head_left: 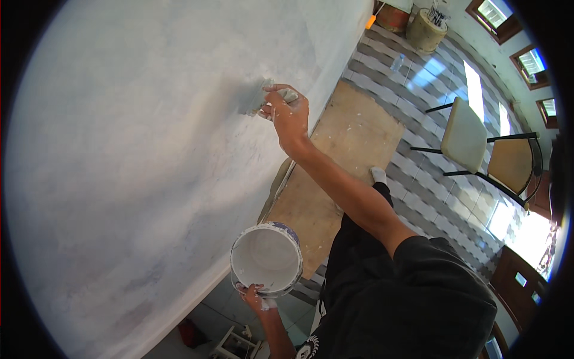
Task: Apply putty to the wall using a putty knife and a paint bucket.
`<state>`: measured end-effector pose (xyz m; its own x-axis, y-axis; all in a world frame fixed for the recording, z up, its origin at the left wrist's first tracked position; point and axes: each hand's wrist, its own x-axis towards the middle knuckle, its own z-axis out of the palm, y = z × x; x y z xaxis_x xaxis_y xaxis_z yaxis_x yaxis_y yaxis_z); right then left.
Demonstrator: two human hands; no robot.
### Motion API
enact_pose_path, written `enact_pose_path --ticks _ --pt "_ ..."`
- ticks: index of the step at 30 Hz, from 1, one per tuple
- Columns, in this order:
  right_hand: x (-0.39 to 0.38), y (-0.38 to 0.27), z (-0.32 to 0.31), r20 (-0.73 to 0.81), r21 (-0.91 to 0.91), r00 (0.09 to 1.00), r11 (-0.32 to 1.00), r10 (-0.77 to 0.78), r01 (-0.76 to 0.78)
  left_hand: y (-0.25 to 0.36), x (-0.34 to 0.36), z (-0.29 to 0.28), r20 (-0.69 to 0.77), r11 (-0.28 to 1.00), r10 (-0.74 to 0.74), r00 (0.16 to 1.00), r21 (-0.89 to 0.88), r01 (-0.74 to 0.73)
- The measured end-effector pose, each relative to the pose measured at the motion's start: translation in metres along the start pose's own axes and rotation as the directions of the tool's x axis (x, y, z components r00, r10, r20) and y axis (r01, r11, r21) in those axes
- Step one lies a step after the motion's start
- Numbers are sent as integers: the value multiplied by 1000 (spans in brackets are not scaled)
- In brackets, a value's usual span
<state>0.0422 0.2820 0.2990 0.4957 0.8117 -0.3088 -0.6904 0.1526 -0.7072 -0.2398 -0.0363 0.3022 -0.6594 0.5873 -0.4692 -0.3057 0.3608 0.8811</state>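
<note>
My right hand (289, 113) is closed round the handle of a wide flat paintbrush (253, 100), its working end against the pale wall (149, 119). White spatters dot the fingers. Lower down, my left hand (256, 297) grips the near rim of a white paint bucket (267, 254), with the fingertips inside the edge. The bucket is tilted so that its mouth faces up toward me. Its inside is coated white; how much paint it holds I cannot tell. The wall carries uneven white and grey patches.
A paint-spotted brown board (359, 122) lies on the patterned tile floor along the wall. To the right stands a chair (466, 134) with black legs. A plastic bottle (397, 62) and a round container (426, 31) are farther off. A small white stool (235, 345) is below the bucket.
</note>
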Motion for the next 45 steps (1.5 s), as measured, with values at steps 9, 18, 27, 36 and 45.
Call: enact_pose_path --ticks 9,18,27,36,45 --pt "-31 -75 67 156 146 980 984 -125 102 4 -9 7 24 996 -36 999 -76 38" --pt "-40 -126 111 284 252 930 954 -235 165 7 -16 23 65 996 -17 998 -83 23" --pt "2 -38 54 230 457 932 876 -280 151 -1 -19 19 79 989 -49 996 -133 59" --pt "38 34 -45 112 217 990 974 -87 61 -5 -11 8 72 999 -15 997 -46 18" --pt "23 -17 43 114 -206 925 902 -362 379 6 -25 28 33 992 -52 998 -113 55"
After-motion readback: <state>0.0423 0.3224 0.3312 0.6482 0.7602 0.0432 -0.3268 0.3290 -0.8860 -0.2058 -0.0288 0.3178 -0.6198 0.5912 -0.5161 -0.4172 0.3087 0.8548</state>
